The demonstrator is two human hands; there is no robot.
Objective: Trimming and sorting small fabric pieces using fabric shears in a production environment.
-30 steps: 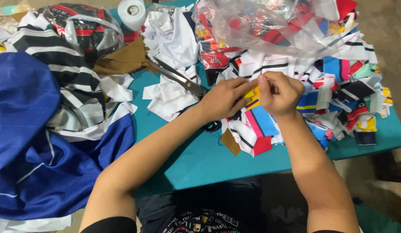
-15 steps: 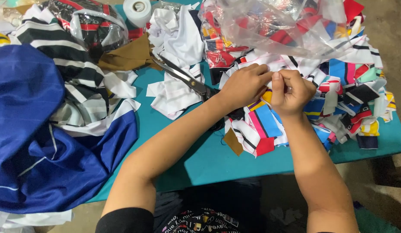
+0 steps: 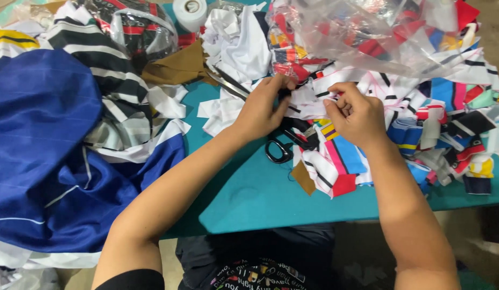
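Observation:
My left hand [image 3: 264, 107] and my right hand [image 3: 356, 114] meet over a heap of small multicoloured fabric scraps [image 3: 421, 126] on a teal table [image 3: 260, 198]. Both pinch a white scrap with black and pink lines [image 3: 314, 99] between their fingertips. Black-handled scissors [image 3: 279, 147] lie under my left hand, their blades running up toward the white cloth. A clear plastic bag of scraps [image 3: 367, 32] sits just beyond my hands.
A large blue garment [image 3: 45, 156] covers the left side. Black-and-white striped fabric [image 3: 99, 70], a brown cloth piece [image 3: 179, 67], crumpled white cloth [image 3: 239, 43] and a white tape roll [image 3: 190, 12] lie at the back. The table's front edge is near my lap.
The yellow scrap held earlier is gone from my fingers. Both hands have moved up the pile and now hold a white striped scrap.

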